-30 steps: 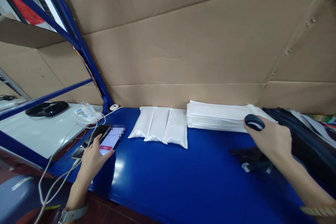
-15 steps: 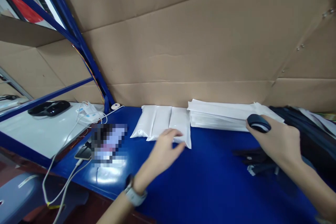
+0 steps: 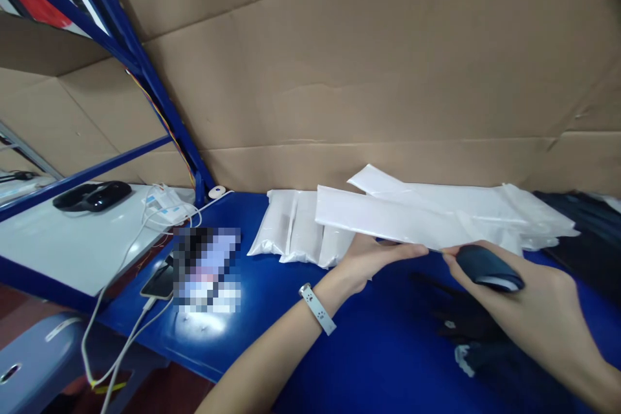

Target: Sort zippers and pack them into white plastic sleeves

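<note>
A long white bag (image 3: 388,213) is raised at a slant over the other white bags (image 3: 446,194). Its near edge is gripped by my left hand (image 3: 363,259), fingers beneath it and thumb pointing right. My right hand (image 3: 524,278) pinches the same edge near its right part, and also has a dark rounded object (image 3: 488,268) in its palm. Behind my left hand, three filled white packets (image 3: 305,226) lie side by side on the blue table (image 3: 378,349). Dark folded fabric (image 3: 485,336) lies below my right hand.
At the left are a phone (image 3: 160,279) with a white cable and a blurred patch beside it. A black object (image 3: 92,196) rests on a white surface. A blue metal frame (image 3: 160,97) and a cardboard wall (image 3: 339,77) stand behind. A blue stool (image 3: 39,356) is at lower left.
My left hand has moved right from the packets to the long bags. Both hands have taken hold of a bag, now lifted and slanted. The dark object stays in my right hand.
</note>
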Tool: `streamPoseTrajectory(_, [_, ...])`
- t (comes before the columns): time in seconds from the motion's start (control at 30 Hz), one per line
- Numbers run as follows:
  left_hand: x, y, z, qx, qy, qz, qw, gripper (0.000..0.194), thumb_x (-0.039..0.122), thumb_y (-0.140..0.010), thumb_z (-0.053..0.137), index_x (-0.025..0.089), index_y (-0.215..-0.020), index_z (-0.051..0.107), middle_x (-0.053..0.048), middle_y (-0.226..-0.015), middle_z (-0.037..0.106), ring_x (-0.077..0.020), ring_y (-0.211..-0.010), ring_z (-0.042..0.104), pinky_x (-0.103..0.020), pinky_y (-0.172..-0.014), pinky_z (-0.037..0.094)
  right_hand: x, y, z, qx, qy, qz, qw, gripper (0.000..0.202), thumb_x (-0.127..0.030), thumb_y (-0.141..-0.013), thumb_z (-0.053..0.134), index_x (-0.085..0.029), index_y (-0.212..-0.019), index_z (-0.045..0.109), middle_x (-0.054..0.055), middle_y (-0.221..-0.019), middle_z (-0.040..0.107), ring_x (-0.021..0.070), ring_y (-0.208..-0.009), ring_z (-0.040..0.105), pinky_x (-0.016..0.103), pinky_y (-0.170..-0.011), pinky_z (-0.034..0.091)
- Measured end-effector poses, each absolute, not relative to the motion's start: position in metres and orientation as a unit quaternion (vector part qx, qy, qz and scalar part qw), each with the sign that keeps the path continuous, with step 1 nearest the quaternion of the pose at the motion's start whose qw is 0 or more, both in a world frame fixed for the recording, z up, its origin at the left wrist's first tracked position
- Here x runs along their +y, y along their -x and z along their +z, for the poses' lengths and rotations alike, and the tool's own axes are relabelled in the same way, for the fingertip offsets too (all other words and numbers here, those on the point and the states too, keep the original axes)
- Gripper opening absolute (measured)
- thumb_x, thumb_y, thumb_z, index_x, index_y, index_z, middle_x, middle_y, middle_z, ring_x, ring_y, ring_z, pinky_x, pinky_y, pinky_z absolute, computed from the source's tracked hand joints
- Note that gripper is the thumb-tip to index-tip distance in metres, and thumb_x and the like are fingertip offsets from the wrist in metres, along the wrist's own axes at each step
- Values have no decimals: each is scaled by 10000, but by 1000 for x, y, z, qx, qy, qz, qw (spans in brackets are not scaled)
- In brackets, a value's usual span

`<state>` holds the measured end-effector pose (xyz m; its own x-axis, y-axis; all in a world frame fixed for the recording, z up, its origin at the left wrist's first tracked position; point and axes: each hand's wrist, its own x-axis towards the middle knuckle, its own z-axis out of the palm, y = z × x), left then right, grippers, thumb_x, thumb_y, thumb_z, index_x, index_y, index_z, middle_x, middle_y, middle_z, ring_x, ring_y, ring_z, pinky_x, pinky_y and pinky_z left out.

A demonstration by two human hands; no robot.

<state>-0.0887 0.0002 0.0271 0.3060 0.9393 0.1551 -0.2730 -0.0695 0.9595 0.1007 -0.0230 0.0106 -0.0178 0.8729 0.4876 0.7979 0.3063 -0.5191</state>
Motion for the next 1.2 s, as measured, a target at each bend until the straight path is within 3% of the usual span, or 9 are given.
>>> streamPoseTrajectory(0.2, [-2, 89, 26, 288, -560, 430, 646, 369, 290, -685, 727, 122, -1011, 683, -125, -1094, 671, -301, -1102, 574, -488, -1009, 397, -24, -94, 12, -704, 573, 160, 387, 355, -528, -729, 602, -200, -839, 680, 5, -799, 702, 203, -719, 642, 239, -610, 451])
streamPoseTrajectory(0.33, [4, 87, 23, 323, -517, 480, 630, 480, 255, -644, 770, 128, -1089, 640, -145, -1177, 625, -313, -1154, 532, -488, -1026, 373, -17, -98, 10, -690, 598, 139, 383, 355, -526, -746, 589, -198, -844, 682, 5, -764, 694, 210, -719, 634, 253, -606, 437])
streamPoseTrajectory(0.57, [16, 71, 3, 286, -464, 525, 654, 475, 73, -647, 697, 210, -1094, 614, -91, -1253, 573, -268, -1190, 502, -439, -1026, 373, 3, -109, 5, -666, 608, 96, 421, 344, -502, -748, 595, -184, -840, 687, 31, -772, 688, 226, -755, 635, 278, -657, 433])
streamPoseTrajectory(0.77, [22, 51, -3, 304, -459, 515, 657, 385, 31, -629, 648, 162, -992, 636, -110, -1111, 645, -250, -1105, 553, -441, -1006, 349, -1, -107, 23, -673, 571, 130, 452, 294, -422, -794, 577, -150, -846, 675, 37, -772, 675, 185, -701, 604, 257, -627, 427])
streamPoseTrajectory(1.0, [36, 28, 12, 278, -421, 586, 634, 327, 46, -612, 622, 161, -917, 647, -54, -992, 659, -187, -986, 575, -353, -951, 379, -15, -121, 40, -697, 499, -6, 516, 105, -262, -792, 580, -177, -821, 635, -15, -696, 658, 125, -573, 586, 216, -578, 411])
streamPoseTrajectory(1.2, [49, 4, 21, 303, -419, 586, 625, 186, 189, -669, 666, 159, -850, 635, -10, -803, 634, -156, -822, 564, -326, -860, 417, -15, -136, 44, -726, 455, -121, 501, 165, -174, -772, 552, -181, -908, 644, 10, -728, 696, 162, -609, 641, 236, -597, 431])
